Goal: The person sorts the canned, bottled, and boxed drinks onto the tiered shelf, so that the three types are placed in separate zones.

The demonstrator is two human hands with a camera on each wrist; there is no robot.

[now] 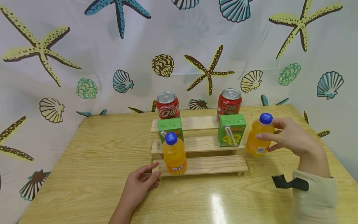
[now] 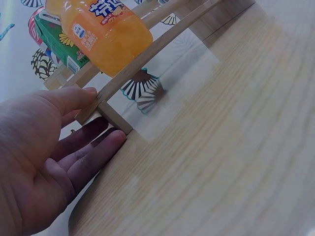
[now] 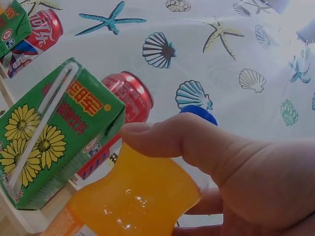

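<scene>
My right hand [image 1: 291, 137] grips an orange soda bottle [image 1: 258, 138] with a blue cap, just off the right end of a three-step wooden rack [image 1: 212, 166]. In the right wrist view the thumb lies across the bottle's upper part, near a green drink carton [image 3: 54, 132]. My left hand [image 1: 141, 183] holds the left end of the lowest step, thumb on the plank and fingers by its leg. Another orange soda bottle [image 1: 174, 155] stands at that step's left. Behind it, partly hidden, a green carton [image 1: 169, 124] sits on the middle step.
Two red cola cans, one at left [image 1: 167, 105] and one at right [image 1: 229, 102], stand on the top step. A second green carton [image 1: 232, 130] is at the middle step's right. The wood-grain table [image 1: 106, 149] meets a printed cloth [image 1: 139, 46] behind.
</scene>
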